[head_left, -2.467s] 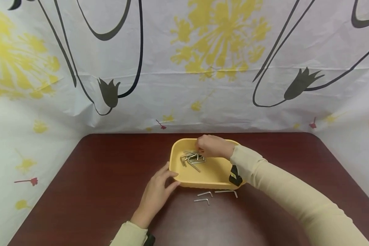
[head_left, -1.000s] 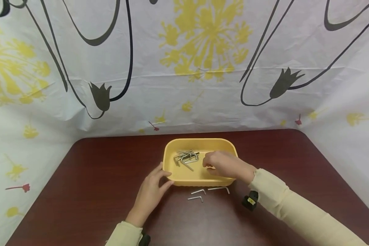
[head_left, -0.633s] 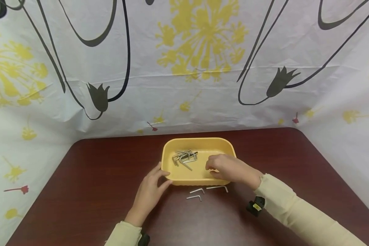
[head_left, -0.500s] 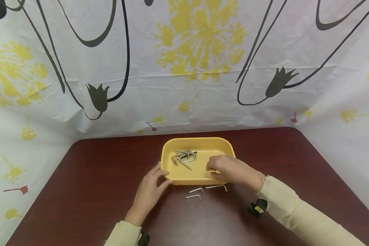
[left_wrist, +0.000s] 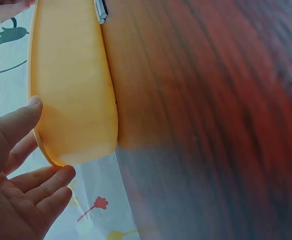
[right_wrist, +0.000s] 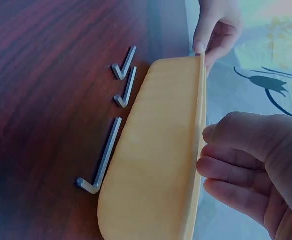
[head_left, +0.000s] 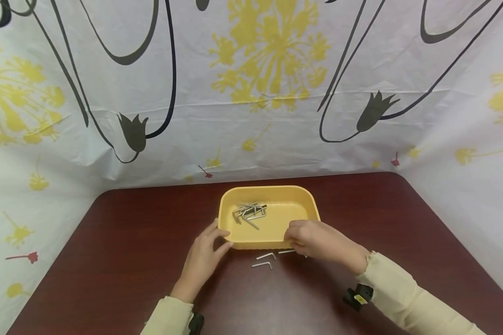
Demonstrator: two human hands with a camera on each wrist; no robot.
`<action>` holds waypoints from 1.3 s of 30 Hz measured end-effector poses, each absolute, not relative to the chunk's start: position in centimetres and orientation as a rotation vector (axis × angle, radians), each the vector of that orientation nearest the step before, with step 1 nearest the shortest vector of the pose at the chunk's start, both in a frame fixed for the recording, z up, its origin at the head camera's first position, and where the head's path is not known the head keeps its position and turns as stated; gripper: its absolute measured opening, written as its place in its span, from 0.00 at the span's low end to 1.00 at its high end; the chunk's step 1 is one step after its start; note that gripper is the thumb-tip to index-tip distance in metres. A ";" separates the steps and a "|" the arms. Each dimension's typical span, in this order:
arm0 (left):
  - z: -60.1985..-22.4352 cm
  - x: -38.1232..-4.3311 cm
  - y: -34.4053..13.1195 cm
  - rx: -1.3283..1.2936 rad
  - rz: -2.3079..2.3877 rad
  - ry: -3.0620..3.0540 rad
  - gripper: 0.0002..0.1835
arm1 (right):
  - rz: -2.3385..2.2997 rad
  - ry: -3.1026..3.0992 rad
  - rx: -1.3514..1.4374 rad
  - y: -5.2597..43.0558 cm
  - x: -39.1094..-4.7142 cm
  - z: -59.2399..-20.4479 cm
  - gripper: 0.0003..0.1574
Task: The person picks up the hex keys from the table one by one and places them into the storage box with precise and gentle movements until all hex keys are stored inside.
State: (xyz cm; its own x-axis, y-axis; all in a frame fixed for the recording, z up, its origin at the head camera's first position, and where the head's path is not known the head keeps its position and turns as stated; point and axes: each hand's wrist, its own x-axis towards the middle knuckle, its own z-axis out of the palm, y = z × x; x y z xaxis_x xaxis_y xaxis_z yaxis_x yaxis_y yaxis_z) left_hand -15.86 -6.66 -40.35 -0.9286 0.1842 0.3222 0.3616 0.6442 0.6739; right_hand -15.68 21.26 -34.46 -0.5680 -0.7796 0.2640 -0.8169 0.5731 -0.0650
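Observation:
A shallow yellow tray [head_left: 276, 228] stands on the dark red table, with a pile of metal hex keys [head_left: 249, 212] at its left. My left hand [head_left: 202, 260] grips the tray's near left corner, thumb and fingers at the rim, as the left wrist view also shows. At the right part of the near rim is my right hand [head_left: 318, 239], its fingers bent and fingertips at the rim [right_wrist: 198, 115]. Whether they pinch the rim or something small is hidden. Three loose hex keys lie before the tray: two short ones, one [head_left: 262, 265] nearest me, and a longer one [right_wrist: 104, 159].
The wooden tabletop [head_left: 142, 242] reaches back to a white curtain [head_left: 184, 139] with a printed flower pattern, which also hangs along both sides. The longer hex key lies close along the tray's near wall, partly behind my right hand in the head view.
My right hand has left the hex key pile, moved right and towards me to the near rim, its fingers drawing closer together. The left hand stays on the corner. The head view has shifted slightly.

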 end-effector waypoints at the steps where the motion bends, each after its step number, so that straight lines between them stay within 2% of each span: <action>1: -40.4 -15.9 -6.7 -0.444 -1.155 -2.639 0.14 | 0.271 -2.591 1.337 21.2 -15.5 -34.5 0.11; 11: -40.5 -15.9 -6.7 -0.456 -1.159 -2.618 0.14 | 0.284 -2.561 1.334 20.2 -14.3 -35.4 0.11; 26: -40.8 -16.0 -6.7 -0.460 -1.151 -2.616 0.13 | 0.312 -2.645 1.378 18.0 -14.2 -38.0 0.06; 39: -40.6 -15.9 -6.6 -0.448 -1.154 -2.631 0.13 | 0.228 -2.632 1.338 17.2 -14.3 -39.6 0.06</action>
State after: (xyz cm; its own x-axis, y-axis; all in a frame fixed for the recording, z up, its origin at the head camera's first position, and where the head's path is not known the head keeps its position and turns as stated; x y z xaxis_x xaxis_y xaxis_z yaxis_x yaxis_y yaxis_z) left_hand -15.94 -6.62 -40.64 -0.9260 0.1829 0.3302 0.3667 0.6427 0.6726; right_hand -14.32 17.21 -39.63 -0.5790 -0.7826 0.2287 -0.8103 0.5835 -0.0547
